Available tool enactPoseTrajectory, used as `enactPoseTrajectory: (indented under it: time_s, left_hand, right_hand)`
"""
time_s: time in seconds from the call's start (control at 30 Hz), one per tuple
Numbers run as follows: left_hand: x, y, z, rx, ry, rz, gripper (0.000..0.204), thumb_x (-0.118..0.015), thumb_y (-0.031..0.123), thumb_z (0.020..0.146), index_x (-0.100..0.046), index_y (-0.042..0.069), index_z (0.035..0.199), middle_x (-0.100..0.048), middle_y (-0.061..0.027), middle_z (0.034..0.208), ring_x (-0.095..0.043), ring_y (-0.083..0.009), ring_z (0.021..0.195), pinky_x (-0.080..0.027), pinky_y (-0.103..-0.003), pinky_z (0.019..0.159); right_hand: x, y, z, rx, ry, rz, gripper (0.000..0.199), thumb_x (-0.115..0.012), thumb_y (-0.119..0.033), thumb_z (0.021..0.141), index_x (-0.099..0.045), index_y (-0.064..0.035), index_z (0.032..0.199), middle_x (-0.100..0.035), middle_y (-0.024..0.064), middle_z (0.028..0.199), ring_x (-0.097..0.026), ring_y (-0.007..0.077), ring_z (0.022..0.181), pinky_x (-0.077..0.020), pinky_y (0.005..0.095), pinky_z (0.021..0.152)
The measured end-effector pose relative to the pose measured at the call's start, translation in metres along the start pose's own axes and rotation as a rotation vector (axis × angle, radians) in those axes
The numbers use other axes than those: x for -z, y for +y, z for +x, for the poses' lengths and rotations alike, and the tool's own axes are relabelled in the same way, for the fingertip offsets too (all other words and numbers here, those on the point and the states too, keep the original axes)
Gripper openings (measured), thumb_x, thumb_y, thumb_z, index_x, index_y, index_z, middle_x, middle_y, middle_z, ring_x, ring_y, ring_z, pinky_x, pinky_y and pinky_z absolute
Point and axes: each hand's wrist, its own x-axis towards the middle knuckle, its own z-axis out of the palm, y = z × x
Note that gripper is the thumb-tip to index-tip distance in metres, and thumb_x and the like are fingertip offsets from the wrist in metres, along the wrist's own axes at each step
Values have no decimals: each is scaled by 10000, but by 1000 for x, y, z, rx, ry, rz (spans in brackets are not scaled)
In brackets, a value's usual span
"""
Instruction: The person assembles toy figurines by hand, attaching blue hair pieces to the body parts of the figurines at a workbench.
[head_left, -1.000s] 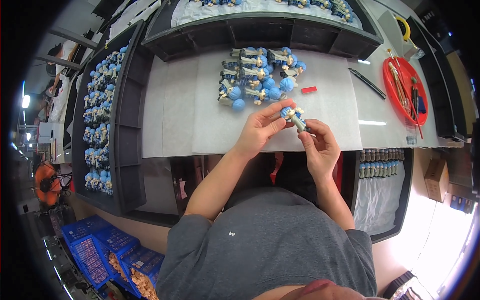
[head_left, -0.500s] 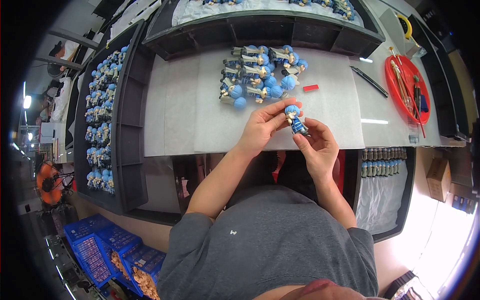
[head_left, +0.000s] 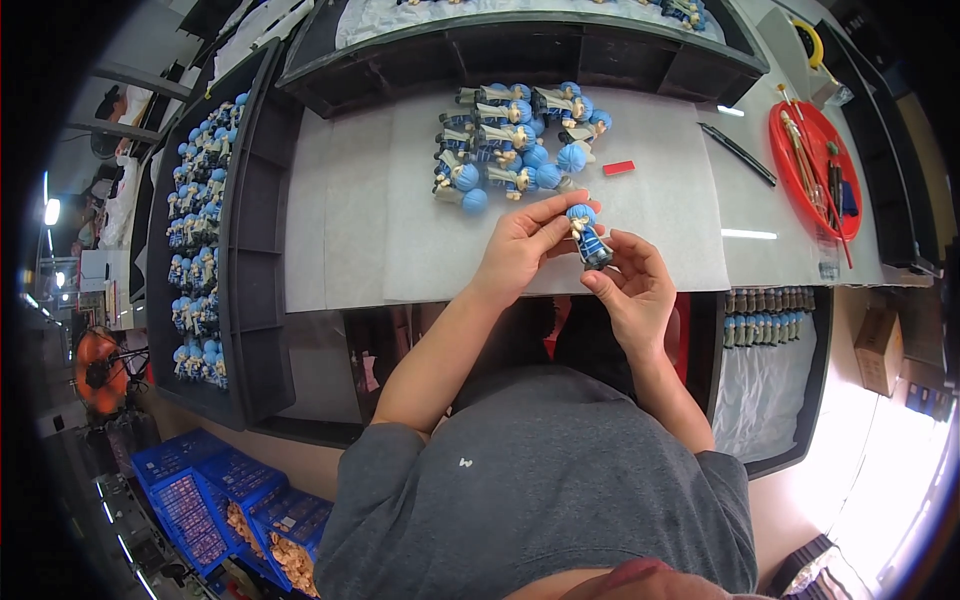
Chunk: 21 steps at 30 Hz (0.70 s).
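Note:
A small figurine (head_left: 589, 240) with blue hair and a blue-and-white outfit stands nearly upright between my hands, above the near edge of the white sheet. The thumb and fingers of my left hand (head_left: 519, 243) pinch it around the head and upper body. My right hand (head_left: 642, 290) is curled about its dark base, thumb in front and fingers at the side. Just beyond lies a cluster of similar blue-haired figurines (head_left: 512, 137), most on their sides. To the right of the cluster is a small red block (head_left: 619, 168).
A black pen (head_left: 737, 154) and a red dish (head_left: 850, 165) of brushes lie to the right. Black trays stand at the left (head_left: 255, 250) and far side (head_left: 520, 60), holding figurines. Below the table's right side, another tray (head_left: 822, 400) holds rows of parts.
The figurine has turned slightly more upright and shifted a little left relative to my right hand. Both hands remain at it; the whole view has moved slightly.

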Motion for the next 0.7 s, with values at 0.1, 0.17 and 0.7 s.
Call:
enactPoseTrajectory:
  time_s: [0.1,0.17,0.7]
  left_hand:
    - [1,1,0,-15,9,9,310,-428,64,911,-486,28,1213,-555,-128,1150,-578,-196,994,-467,-340,879]
    - [3,0,1,-24,19,20,308,-437,62,907,-488,25,1209,-558,-128,1143,-583,-198,985,-472,-342,871]
    - [-38,-34,11,-189,-102,376,218,-538,29,856,-527,-37,1063,-549,-106,1005,-574,-161,849,-496,-283,737]
  right_hand:
    - [4,3,-1,-7,-3,-15,470,-681,51,714,-453,43,1125,-543,128,1077,-558,150,942,-513,271,805]
    - [5,3,-1,-15,-3,-30,478,-684,54,710,-452,45,1128,-547,125,1066,-559,153,945,-512,275,806]
    - [81,-19,-9,550,267,-723,269,-673,46,688,-607,-5,944,-581,115,912,-571,243,815,-475,286,656]
